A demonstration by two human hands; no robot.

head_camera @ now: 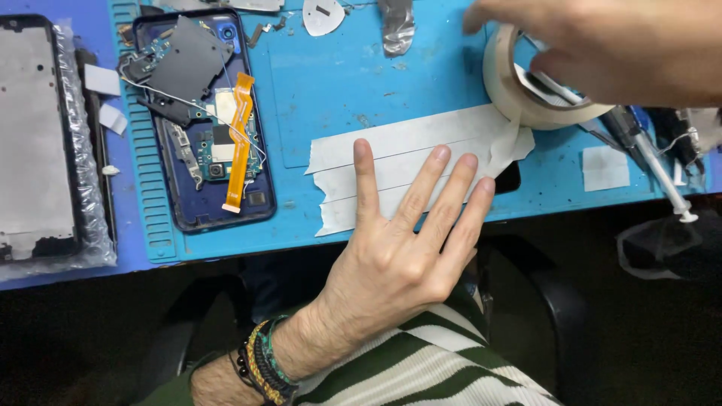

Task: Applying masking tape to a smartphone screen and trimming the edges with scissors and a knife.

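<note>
On the blue work mat (421, 90) covering the bench, the left hand (398, 248) is lying flat with its fingers (366, 177) spread, pressing down on three overlapping strips of pale masking tape (391, 154) that are running side by side across the mat; its grip is fully open and is enclosing nothing. At the upper right, the right hand (602, 45) is closing its grip around a roll of tape (519, 94), with the fingers curling over the top of the roll and reaching into its core; the roll is sitting at the right-hand end of the strips, where the loose tape is bunching slightly and is still joined to it. Toward the left of the mat, an opened phone (203, 120) is lying face down with its back removed, showing circuit boards, a dark metal shield and an orange ribbon cable (239, 143) running lengthwise over them. At the far left, a phone screen frame (34, 135) is resting on clear plastic wrap beside the mat. A syringe (662, 177) is lying near the right edge, just beside a small white patch (605, 167). A beaded bracelet stack (263, 361) is circling the left wrist, above a green-and-white striped garment (436, 368).
</note>
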